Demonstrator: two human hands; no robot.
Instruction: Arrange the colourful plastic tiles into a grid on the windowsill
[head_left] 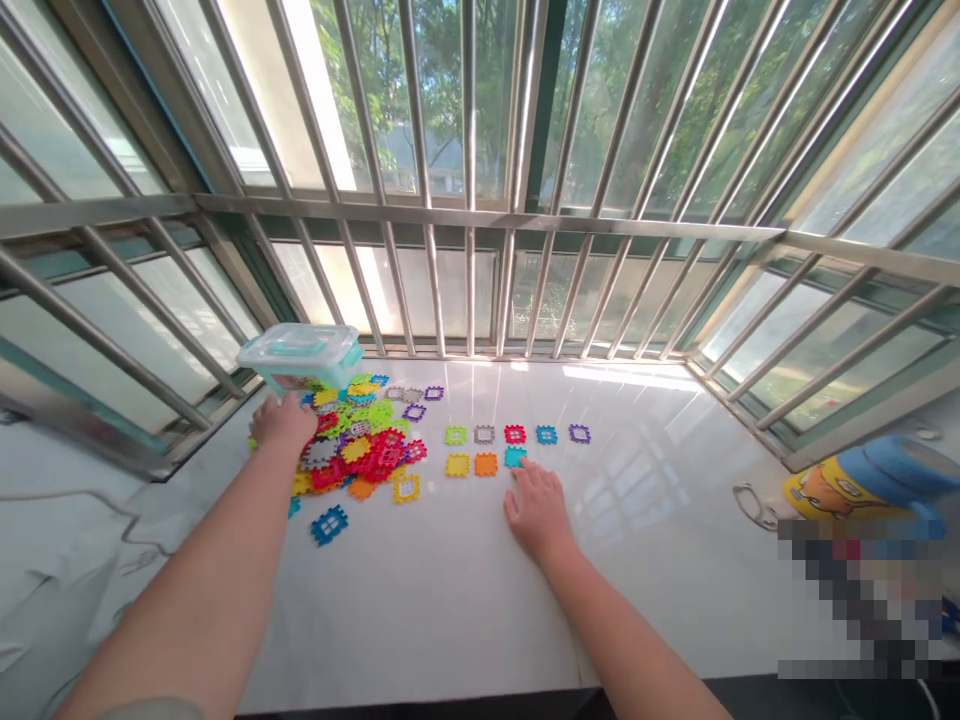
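A heap of coloured square plastic tiles (358, 440) lies on the white sill (465, 580) at the left. My left hand (282, 420) rests on the heap's left edge, fingers curled down among the tiles. To the right, tiles are laid in two rows: green, grey, red, blue and purple in the far row (516, 434), yellow, orange and teal in the near row (484, 464). My right hand (534, 505) lies flat with its fingertips on the teal tile (513, 457).
A clear box with a teal lid (301, 354) stands behind the heap. A lone blue tile (329, 524) lies in front of it. Metal window bars (480, 220) enclose the sill. A cartoon toy (862, 485) and a metal clip (754, 505) sit at the right.
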